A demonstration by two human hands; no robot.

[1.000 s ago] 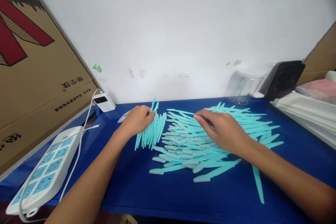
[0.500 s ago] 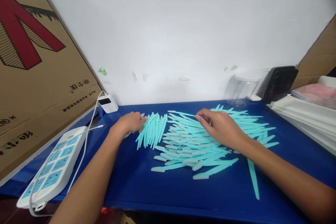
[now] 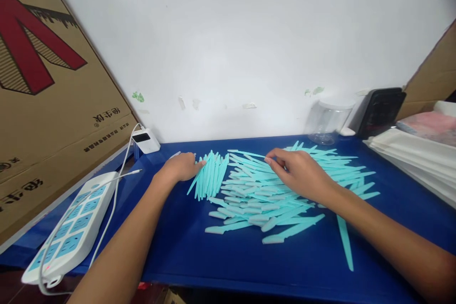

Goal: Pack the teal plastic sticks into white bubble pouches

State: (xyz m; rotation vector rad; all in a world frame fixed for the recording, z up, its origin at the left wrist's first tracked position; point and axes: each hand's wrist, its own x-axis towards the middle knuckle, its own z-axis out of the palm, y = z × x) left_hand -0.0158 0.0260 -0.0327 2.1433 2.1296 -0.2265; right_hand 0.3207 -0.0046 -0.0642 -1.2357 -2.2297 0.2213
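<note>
My right hand is closed in a pinch on the handle end of a teal eyebrow razor. It hovers over the larger heap of eyebrow razors, most with their pale heads pointing left. At the left edge of a smaller bunch of the same razors is my left hand, its thumb lying against them. The other fingers of that hand are bent out of sight, so their grip does not show. Pale translucent pieces peek out behind it.
On the left are a white power strip, a charging cable and a small white device. A clear jar and a black device stand against the wall. White trays are stacked at right. One loose razor lies near the front edge.
My left hand has moved slightly to the right, its thumb farther over the smaller bunch, whose razors now lie more evenly together. My right hand has stayed in place.
</note>
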